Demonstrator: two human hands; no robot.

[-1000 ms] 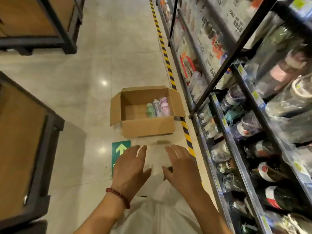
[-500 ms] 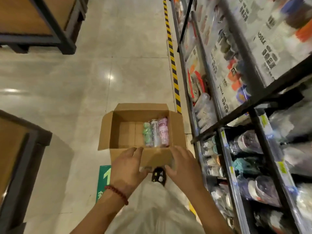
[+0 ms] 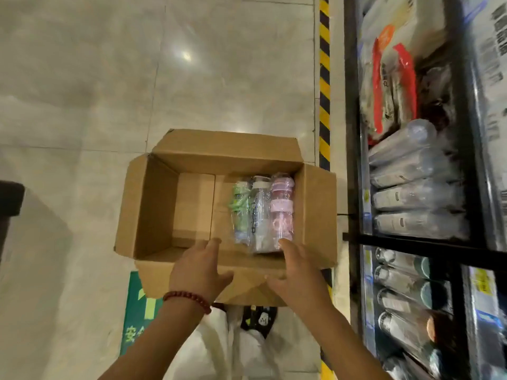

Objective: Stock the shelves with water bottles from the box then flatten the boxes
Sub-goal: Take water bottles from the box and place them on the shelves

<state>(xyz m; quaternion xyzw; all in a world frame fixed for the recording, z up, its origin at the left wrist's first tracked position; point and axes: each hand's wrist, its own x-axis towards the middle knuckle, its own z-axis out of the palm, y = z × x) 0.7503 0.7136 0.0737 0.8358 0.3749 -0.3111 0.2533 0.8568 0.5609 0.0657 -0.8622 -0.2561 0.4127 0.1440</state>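
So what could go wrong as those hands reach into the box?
The wrapped bottles look slippery in their clear plastic, so one could slide out of the right hand or left hand. The cardboard box sits in the aisle by the person's feet, a possible trip hazard.

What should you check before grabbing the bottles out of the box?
1. Flaps of the brown cardboard box folded out, top open: ok.
2. Wrapped bottles in reach, on the box's right side: green bottle, clear bottle, pink bottle: ok.
3. Left hand free, fingers straight: ok.
4. Right hand free, fingers straight: ok.
5. More bottles hidden underneath: cannot tell.
6. Free room on the black metal shelf: cannot tell.
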